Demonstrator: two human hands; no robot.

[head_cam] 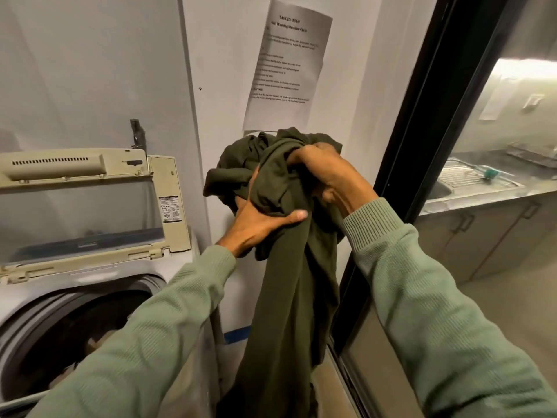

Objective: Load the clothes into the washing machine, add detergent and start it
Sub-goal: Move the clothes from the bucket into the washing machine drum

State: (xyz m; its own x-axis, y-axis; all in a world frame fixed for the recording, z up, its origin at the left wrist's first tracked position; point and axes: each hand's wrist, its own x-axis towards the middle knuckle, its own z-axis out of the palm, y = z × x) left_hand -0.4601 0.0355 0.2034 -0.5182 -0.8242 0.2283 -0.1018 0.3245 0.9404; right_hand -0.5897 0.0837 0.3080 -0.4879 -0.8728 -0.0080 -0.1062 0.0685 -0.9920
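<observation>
A person in pale green sleeves is standing in a narrow laundry corner, holding a dark olive garment (pixel 289 276) up at the centre of the frame. The left hand (pixel 259 226) is gripping the bunched cloth from below, thumb pressing across the fabric. The right hand (pixel 327 176) is clutching the top of the bundle with curled fingers. The rest of the garment is hanging straight down between both arms to the bottom edge of the frame.

At the lower left, the top-loading washing machine (pixel 27 300) is sitting with its cream lid (pixel 81 206) standing raised against the white wall, and its round drum opening (pixel 78 324) is showing dark, partly hidden by the left sleeve. The garment is hanging just right of the machine, outside the drum.

A printed sheet (pixel 289 61) is hanging on the wall above the hands. A black door frame (pixel 428 110) is running diagonally on the right, and through the glass beyond it a steel counter (pixel 482 191) with a sink is showing.
</observation>
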